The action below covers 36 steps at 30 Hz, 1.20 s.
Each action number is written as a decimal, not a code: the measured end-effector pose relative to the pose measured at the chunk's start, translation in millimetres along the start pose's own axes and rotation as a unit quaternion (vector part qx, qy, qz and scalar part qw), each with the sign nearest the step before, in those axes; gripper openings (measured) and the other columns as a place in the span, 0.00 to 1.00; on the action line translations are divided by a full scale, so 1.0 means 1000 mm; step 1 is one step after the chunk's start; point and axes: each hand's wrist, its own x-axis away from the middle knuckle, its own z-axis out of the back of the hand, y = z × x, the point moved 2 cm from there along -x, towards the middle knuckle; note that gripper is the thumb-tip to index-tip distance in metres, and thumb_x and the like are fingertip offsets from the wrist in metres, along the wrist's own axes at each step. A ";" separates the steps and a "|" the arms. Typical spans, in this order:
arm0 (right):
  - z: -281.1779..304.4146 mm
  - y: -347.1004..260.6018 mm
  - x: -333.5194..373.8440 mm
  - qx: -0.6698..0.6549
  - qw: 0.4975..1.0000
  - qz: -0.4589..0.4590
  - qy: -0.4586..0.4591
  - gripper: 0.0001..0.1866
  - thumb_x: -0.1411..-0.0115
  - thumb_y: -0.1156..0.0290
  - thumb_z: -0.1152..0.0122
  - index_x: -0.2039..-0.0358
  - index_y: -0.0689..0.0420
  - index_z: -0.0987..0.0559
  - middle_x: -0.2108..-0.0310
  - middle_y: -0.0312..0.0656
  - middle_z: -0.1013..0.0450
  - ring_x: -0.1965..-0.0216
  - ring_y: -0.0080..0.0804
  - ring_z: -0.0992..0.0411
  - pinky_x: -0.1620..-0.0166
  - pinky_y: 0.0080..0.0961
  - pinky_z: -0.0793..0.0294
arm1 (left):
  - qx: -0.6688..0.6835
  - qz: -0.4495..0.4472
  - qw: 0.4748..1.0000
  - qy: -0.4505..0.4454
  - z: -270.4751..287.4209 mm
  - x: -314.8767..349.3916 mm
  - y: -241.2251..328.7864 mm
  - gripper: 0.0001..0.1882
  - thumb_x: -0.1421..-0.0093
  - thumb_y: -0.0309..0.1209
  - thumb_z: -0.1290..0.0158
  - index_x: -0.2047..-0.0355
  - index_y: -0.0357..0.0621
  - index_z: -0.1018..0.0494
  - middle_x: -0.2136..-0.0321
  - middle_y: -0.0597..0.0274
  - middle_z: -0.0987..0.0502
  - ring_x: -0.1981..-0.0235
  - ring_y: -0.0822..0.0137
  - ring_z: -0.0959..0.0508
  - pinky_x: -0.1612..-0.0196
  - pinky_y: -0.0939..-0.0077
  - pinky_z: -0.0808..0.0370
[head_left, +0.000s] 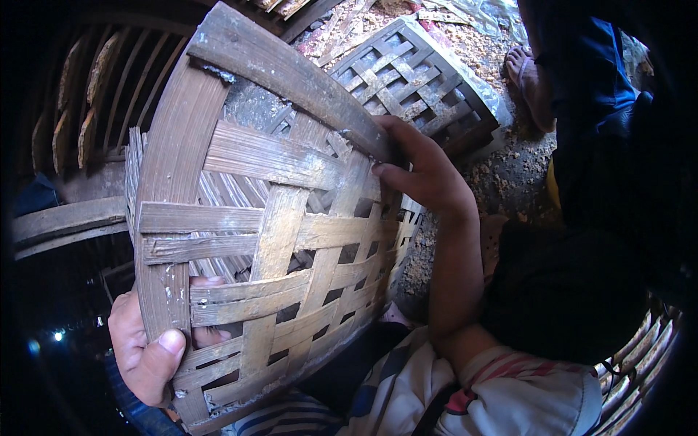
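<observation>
A woven bamboo tray [283, 225] with a wooden rim stands tilted in front of me, its lattice side toward me. Pale residue marks its flat strips. At the lower left, my left hand [149, 352] is closed round the rim, thumb on the near face and fingers reaching through behind the weave. My right hand [422, 167] grips the far right part of the upper rim, with thumb and fingers bent over the wood. Behind the tray, partly hidden, stand many thin, pale layered edges [225, 190].
Another woven bamboo tray [414, 83] lies on the crumb-strewn ground [520, 171] beyond my right hand. A person's foot [531, 83] and dark trouser leg [592, 80] are at the upper right. Slatted racks [91, 94] stand at the left, with more slats [636, 356] at the lower right.
</observation>
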 end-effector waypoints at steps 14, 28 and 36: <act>-0.009 -0.011 -0.007 0.067 0.986 0.139 0.064 0.25 0.38 0.75 0.40 0.40 0.61 0.30 0.46 0.47 0.28 0.44 0.33 0.31 0.39 0.29 0.35 | 0.030 0.001 0.999 0.044 -0.001 0.002 -0.005 0.33 0.47 0.43 0.45 0.50 0.23 0.30 0.57 0.40 0.21 0.67 0.61 0.16 0.61 0.70 0.17; -0.006 0.006 -0.001 0.036 0.993 0.105 0.029 0.34 0.47 0.83 0.44 0.37 0.58 0.35 0.45 0.45 0.30 0.44 0.32 0.31 0.40 0.30 0.34 | 0.044 -0.011 0.999 -0.002 -0.001 -0.001 -0.002 0.33 0.48 0.42 0.46 0.50 0.23 0.29 0.62 0.43 0.19 0.68 0.63 0.17 0.60 0.73 0.18; -0.005 0.005 -0.012 -0.021 0.991 0.127 0.024 0.32 0.44 0.80 0.38 0.38 0.56 0.33 0.46 0.45 0.29 0.47 0.33 0.30 0.43 0.30 0.29 | 0.012 -0.002 1.000 -0.002 0.000 -0.002 0.005 0.32 0.47 0.44 0.47 0.52 0.25 0.27 0.59 0.43 0.20 0.65 0.62 0.17 0.60 0.72 0.18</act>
